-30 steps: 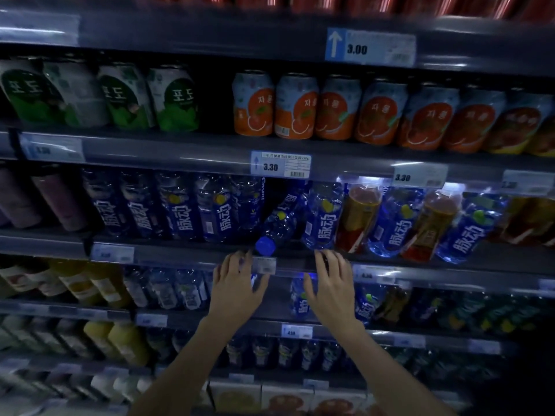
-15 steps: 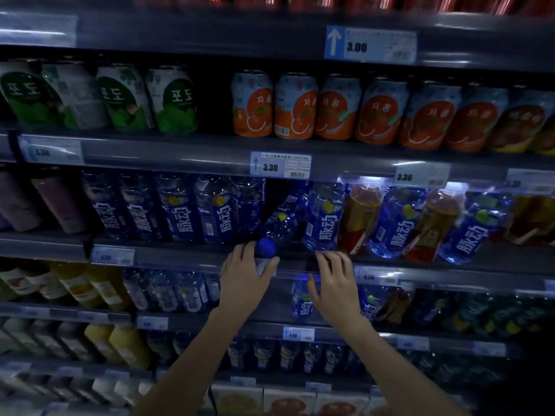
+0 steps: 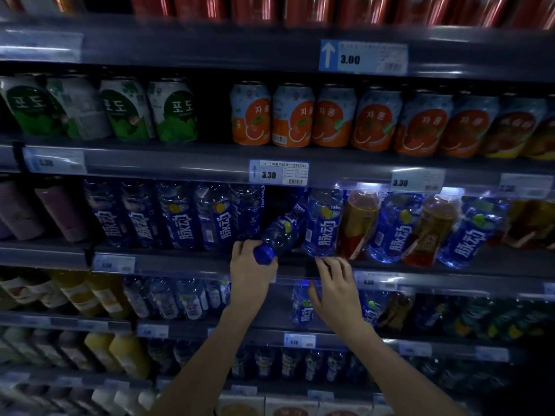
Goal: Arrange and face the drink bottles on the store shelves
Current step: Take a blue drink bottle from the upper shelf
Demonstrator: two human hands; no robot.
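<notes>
Head view: a dim drinks bay with both arms reaching to the middle shelf (image 3: 450, 273).
Tipped bottle (image 3: 282, 232): blue, lying aslant in a gap in its row. Its base points back and up, and its cap (image 3: 265, 254) pokes out over the shelf's front edge.
Left grip (image 3: 250, 273): fingers and thumb curl round the cap and neck, so it holds the tipped bottle.
Right grip (image 3: 338, 288): slack and holding nothing. Its fingertips are at the shelf edge just under the upright bottle (image 3: 322, 223) beside the gap; whether they touch that bottle I cannot tell.
Left row (image 3: 174, 217): blue bottles upright and close together, labels forward.
Right row: blue bottles alternate with amber tea bottles (image 3: 357, 226). The run is mixed and looks tilted.
Cans (image 3: 300, 115): on the shelf above, mostly label-out, though one shows its barcode.
Done so far: the left row looks faced.
Still to do: the tipped bottle probably needs standing up in its gap, label forward. The mixed right row then looks due for sorting.
Lower shelves: too dark to judge.
</notes>
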